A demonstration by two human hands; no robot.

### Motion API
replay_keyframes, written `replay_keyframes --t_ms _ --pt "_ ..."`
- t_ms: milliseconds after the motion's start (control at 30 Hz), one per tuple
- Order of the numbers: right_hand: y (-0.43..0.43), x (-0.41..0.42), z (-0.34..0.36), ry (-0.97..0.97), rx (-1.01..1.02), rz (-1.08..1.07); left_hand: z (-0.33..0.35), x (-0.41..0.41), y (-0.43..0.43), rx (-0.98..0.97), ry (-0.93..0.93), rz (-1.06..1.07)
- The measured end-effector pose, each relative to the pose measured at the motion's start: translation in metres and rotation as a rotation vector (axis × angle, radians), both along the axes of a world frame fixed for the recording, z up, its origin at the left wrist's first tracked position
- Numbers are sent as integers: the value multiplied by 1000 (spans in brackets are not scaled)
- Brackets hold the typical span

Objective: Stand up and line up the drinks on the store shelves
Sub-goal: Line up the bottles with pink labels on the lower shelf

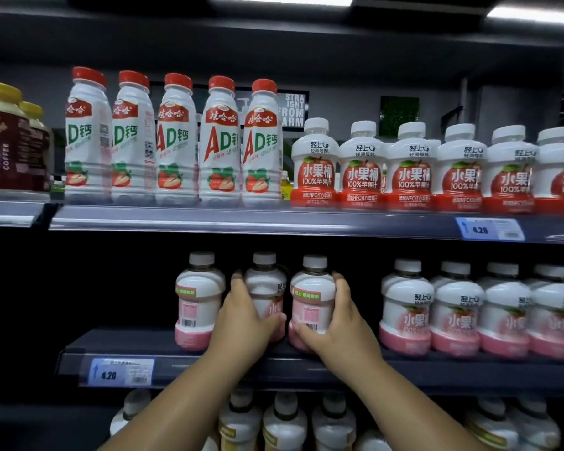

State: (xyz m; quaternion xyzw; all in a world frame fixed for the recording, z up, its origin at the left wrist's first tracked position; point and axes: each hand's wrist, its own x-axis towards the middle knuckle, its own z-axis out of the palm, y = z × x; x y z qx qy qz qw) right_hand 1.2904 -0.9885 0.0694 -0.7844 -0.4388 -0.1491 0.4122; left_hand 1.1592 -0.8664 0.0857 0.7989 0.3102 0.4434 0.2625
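Bottle stands gripped by left hand, its right neighbour by right hand, spare bottle just left of it, row farther right.

Two bare forearms, apparently sleeveless to the frame's lower edge; left hand and right hand likewise bare.

Upper shelf holds two Costa coffee bottles, five red-capped milk drinks and six red-banded apple juice bottles. Middle shelf holds seven pink-banded juice bottles, possibly an eighth at the right edge. Two blue price tags show 4.20
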Motion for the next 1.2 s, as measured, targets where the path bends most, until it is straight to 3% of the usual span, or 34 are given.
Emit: replay_keyframes --t_ms 133,633,1200 --pt "-3 2 1 34 -41 47 5 6 11 -56 82 -11" --pt "-6 3 3 173 1 107 -2 -11 15 -94 66 -229" --pt "-5 11 12 362 4 128 -4 -7 19 -110 31 -265"
